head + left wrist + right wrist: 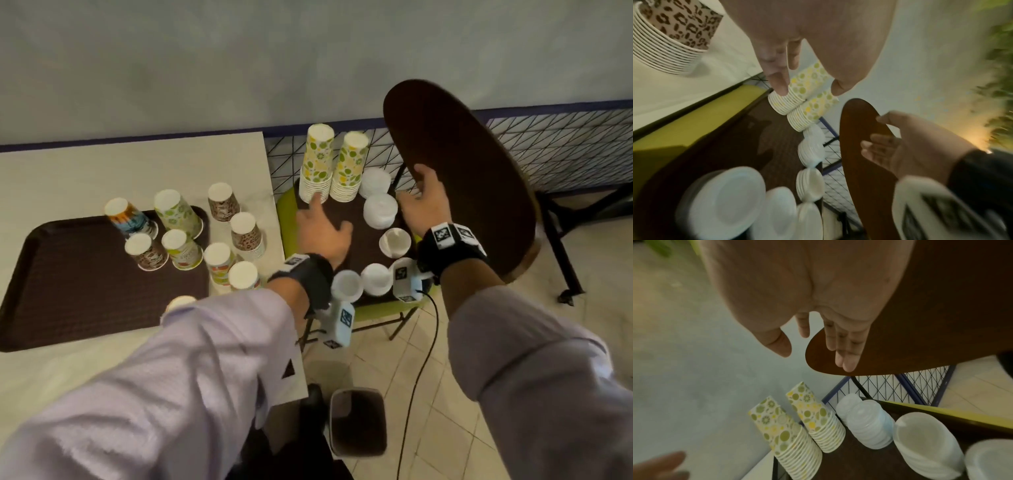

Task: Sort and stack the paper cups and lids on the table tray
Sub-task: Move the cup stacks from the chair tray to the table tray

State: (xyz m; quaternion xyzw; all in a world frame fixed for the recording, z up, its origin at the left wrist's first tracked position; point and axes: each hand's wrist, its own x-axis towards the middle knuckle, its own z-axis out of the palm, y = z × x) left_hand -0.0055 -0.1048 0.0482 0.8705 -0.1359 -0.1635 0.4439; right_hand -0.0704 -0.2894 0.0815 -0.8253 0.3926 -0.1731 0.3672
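White lid stacks (376,278) sit nearest on the chair's dark tray (356,219); left hand (322,233) hovers, fingers spread, empty; right hand (423,202) likewise, beside the chair back (459,171); farthest, two patterned cup stacks (317,164).

left hand (323,233): fingers spread, reaching | right hand (426,202): fingers loose, raised

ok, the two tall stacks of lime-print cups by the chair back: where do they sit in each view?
Head: the lime-print cup stacks stand upper centre, at the far edge of the brown tray.
Left wrist: centre, lying diagonally, just beyond the left hand fingertips.
Right wrist: lower centre, leaning left.
Shared landmark: the white lid stacks beside them, and.
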